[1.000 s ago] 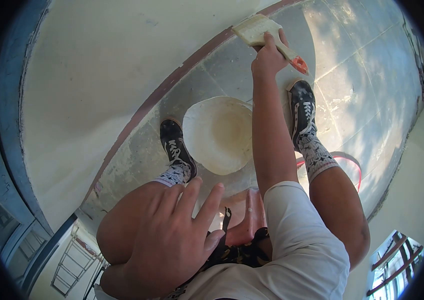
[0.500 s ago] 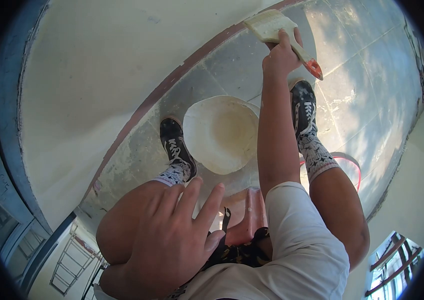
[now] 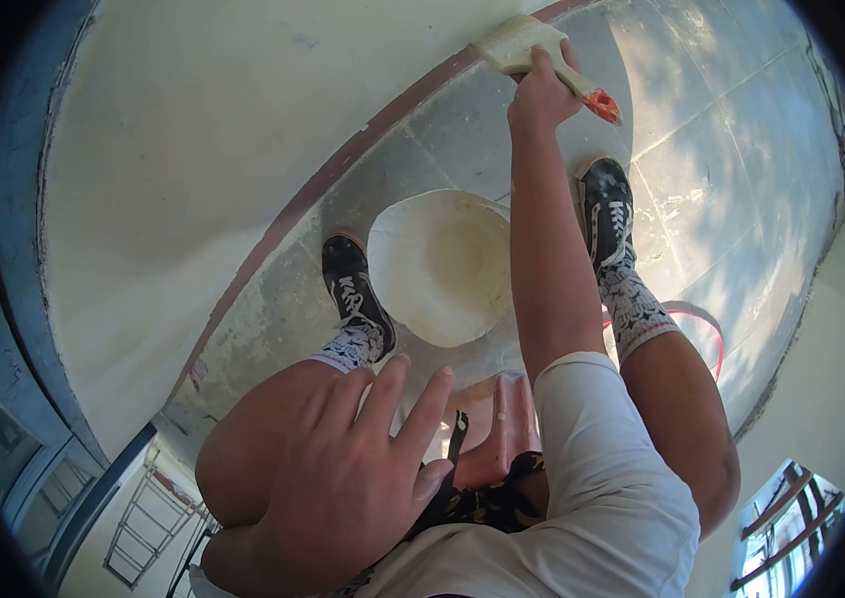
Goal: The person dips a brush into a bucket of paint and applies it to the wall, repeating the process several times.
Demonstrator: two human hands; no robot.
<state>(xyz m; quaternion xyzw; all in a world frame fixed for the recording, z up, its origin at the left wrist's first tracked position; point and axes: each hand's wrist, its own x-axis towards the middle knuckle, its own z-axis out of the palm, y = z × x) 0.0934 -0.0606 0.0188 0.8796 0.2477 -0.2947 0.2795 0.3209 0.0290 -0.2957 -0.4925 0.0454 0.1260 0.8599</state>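
My right hand [image 3: 544, 98] grips a wide paintbrush [image 3: 517, 43] by its handle, arm stretched far forward. The brush's pale, paint-coated head meets the foot of the cream wall [image 3: 203, 149], at the brown border strip [image 3: 368, 135]. Its red handle end [image 3: 602, 104] points back and to the right. My left hand [image 3: 353, 468] hangs over my left knee with fingers spread and nothing in it. Between my shoes sits a round, pale basin [image 3: 405, 274] with a cream-coloured residue inside, partly covered by my right forearm.
I sit on a low reddish stool [image 3: 507, 429]. Worn grey floor tiles [image 3: 687, 189] reach to the right, dappled with sunlight. A red-rimmed round thing [image 3: 711, 334] lies behind my right leg. A blue door frame [image 3: 4, 329] stands at the left, with a metal rack [image 3: 139, 523] below.
My right hand has moved the paintbrush slightly left, bringing its head from over the floor edge onto the wall's base. The left hand stays nearly where it was.
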